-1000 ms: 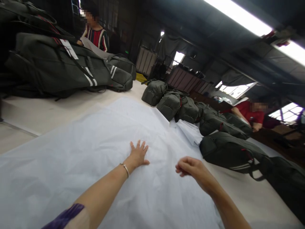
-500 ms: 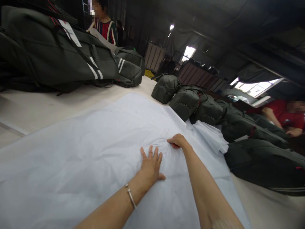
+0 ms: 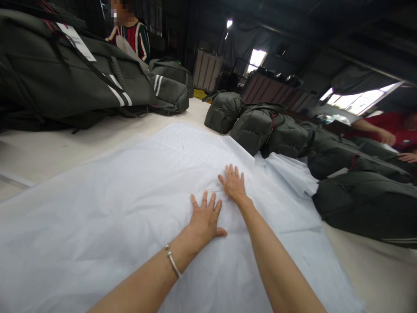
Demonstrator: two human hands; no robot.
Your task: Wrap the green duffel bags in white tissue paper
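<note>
A large thin white sheet (image 3: 107, 204) lies spread over a pale table (image 3: 48, 148). My left hand (image 3: 205, 217), with a silver bracelet on its wrist, rests flat on the sheet with fingers spread. Just beyond it my right hand (image 3: 233, 184) also presses flat on the sheet, fingers stretched out. Small wrinkles gather in the sheet between the two hands. Neither hand holds anything.
Long dark green bags (image 3: 74, 82) are stacked at the far left. Smaller green bags (image 3: 254, 130) line the sheet's far right edge, with folded white sheets (image 3: 289, 174) beside them. A person in a striped top (image 3: 133, 37) stands behind; another person in red (image 3: 394, 132) works at the right.
My right hand came in from the right, pinched the sheet, and now lies flat and open on it. My left hand stayed flat, shifting slightly.
</note>
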